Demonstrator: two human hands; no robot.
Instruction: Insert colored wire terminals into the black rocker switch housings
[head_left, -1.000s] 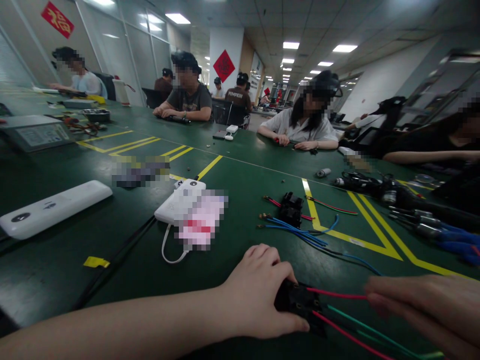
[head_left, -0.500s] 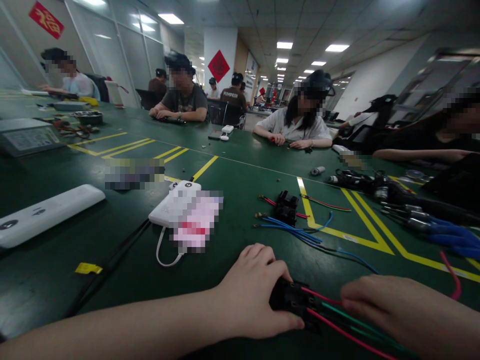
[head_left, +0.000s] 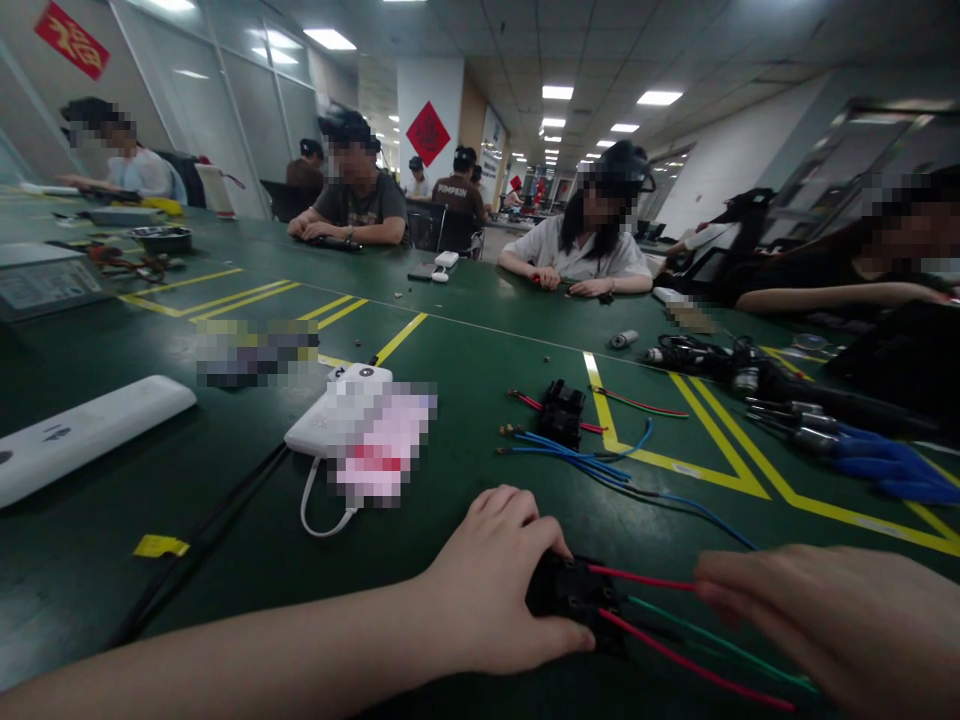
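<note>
My left hand [head_left: 502, 590] is wrapped round the left end of a black connector block [head_left: 577, 600] low in the view. From the block's right side run red wires [head_left: 675, 650] and a green wire [head_left: 720, 640]. My right hand [head_left: 817, 610] has its fingers pressed together on the upper red wire, to the right of the block. Beyond the hands lie a second black block [head_left: 562, 412] with red wires, a bundle of blue wires [head_left: 574, 455] and a thin red and green wire pair [head_left: 645, 403].
A white power bank [head_left: 330, 410] with a cable and a long white device [head_left: 90, 435] lie left on the green table [head_left: 450, 350]. At right are blue-handled tools [head_left: 885, 460] and a black cable bundle [head_left: 720, 360]. Several people sit around the table.
My right hand has moved slightly right and up along the red wire, which looks straighter. The whole view has shifted a little; my left hand still grips the block.
</note>
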